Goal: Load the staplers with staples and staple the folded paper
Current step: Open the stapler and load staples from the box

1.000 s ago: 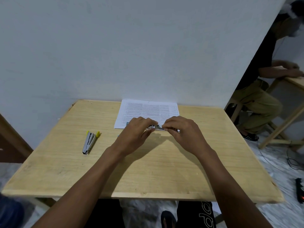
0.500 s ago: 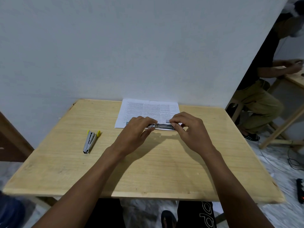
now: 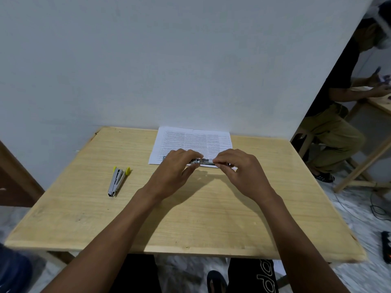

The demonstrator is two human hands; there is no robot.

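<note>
A metal stapler (image 3: 204, 162) lies across the near edge of the printed paper (image 3: 193, 140) at the back of the wooden table (image 3: 190, 218). My left hand (image 3: 174, 173) grips its left end with curled fingers. My right hand (image 3: 243, 172) pinches a small pale strip at the stapler's top, right of centre. A second stapler (image 3: 117, 182), silver with yellow-green tips, lies alone on the table's left side, apart from both hands. Much of the held stapler is hidden by my fingers.
A white wall stands right behind the table. At the right, another person (image 3: 338, 106) sits at a second wooden table (image 3: 378, 102). Cables and a power strip (image 3: 386, 244) lie on the floor at the right.
My right hand slid right along the stapler half a second ago, then came back left toward its middle. The left hand and the second stapler stayed put.
</note>
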